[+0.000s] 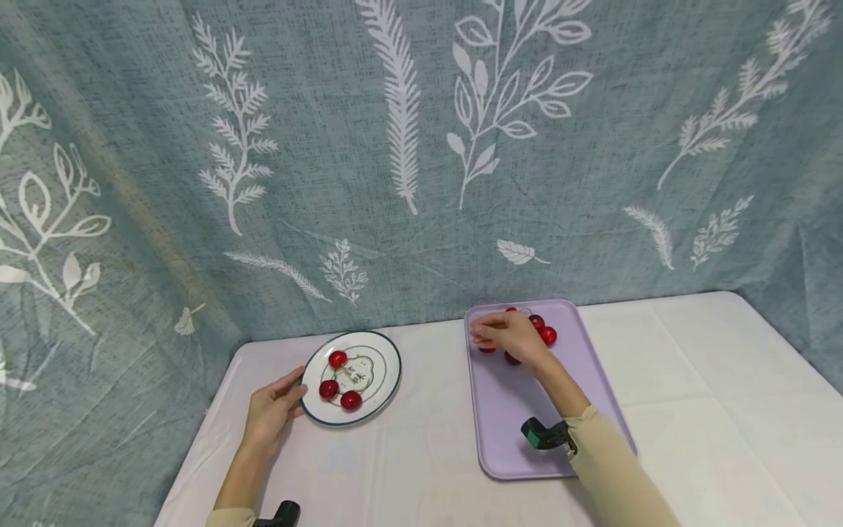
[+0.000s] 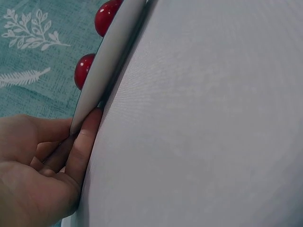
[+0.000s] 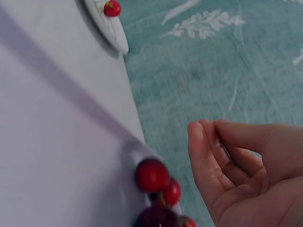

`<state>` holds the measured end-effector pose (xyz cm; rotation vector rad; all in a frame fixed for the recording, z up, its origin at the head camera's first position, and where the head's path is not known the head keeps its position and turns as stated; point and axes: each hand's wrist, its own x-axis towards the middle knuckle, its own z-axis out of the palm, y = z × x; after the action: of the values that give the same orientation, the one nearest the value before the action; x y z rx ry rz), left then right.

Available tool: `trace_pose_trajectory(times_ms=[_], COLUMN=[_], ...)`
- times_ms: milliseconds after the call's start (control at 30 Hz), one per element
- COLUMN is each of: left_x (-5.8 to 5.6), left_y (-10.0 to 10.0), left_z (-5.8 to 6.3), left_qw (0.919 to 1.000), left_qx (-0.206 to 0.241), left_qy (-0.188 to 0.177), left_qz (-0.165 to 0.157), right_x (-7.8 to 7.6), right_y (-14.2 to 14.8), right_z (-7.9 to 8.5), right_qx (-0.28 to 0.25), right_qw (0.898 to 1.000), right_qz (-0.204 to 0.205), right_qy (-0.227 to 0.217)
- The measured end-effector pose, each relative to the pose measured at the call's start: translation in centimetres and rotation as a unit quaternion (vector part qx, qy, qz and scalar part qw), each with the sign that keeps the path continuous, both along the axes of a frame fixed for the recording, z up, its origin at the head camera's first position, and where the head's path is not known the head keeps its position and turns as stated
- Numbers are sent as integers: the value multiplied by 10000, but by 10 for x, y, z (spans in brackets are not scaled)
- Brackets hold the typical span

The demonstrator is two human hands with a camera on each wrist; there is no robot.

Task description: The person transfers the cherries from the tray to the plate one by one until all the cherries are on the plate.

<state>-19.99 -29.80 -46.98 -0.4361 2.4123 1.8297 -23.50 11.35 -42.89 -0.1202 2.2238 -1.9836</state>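
Sleeve (image 1: 615,468) foremost, the right hand (image 1: 516,338) is hovering, fingertips nearly meeting, nothing visibly held, over cherries (image 1: 548,336) on the tray (image 1: 514,454) (likely light, slick, best pinched by their sides), while the left hand (image 1: 271,410) is pinching the plate (image 1: 385,380) bearing three.

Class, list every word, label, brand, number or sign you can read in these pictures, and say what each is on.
No text can be read.
Plate: small printed marks in the middle, too small to tell whether they are writing.
Black wrist device on the right arm: no legible lettering.
Curtain: white leaves and sprigs, no visible words.
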Motion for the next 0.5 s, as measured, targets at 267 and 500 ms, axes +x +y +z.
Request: trace_pose_trajectory(times_ms=[267,500], left_x=[2,1], left_y=[0,0], left_z=[-1,1], left_qw=[9999,10000], left_qx=[97,86], left_qy=[-68,-14], left_qz=[-37,-39], right_x=[4,11], right_y=[31,57], right_z=[-5,-3], right_qx=[-72,382], right_qw=[9996,9979], right_qz=[-277,-407], right_qy=[21,321])
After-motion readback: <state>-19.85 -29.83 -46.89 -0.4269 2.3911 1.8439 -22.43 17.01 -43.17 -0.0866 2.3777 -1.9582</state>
